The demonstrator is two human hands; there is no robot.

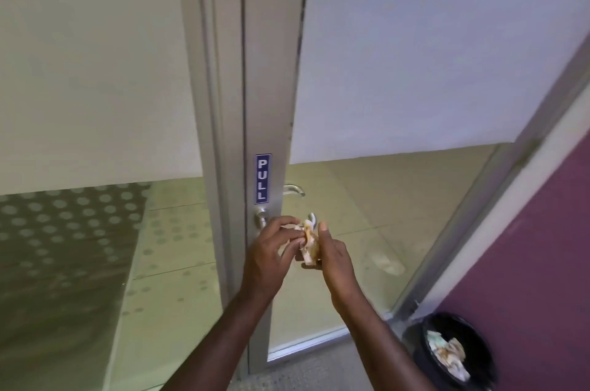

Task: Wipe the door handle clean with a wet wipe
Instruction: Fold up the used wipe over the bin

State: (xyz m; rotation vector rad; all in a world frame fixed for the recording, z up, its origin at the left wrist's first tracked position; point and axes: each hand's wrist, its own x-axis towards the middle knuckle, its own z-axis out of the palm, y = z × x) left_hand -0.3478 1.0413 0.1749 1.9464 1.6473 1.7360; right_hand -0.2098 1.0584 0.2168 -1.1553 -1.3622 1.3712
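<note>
Fingers [281,224] of both hands pinch a crumpled wipe [309,244] (whitish, bunched) just before the handle [261,218]; bin [479,355] holds crumpled paper.

— Where does the view look from?
— Head height, facing forward and down at a glass door [399,71], close up.
— What fills the frame?
— The door frame [265,103] runs down the centre; both hands meet at lower centre, a bin [479,355] sits lower right.
</note>
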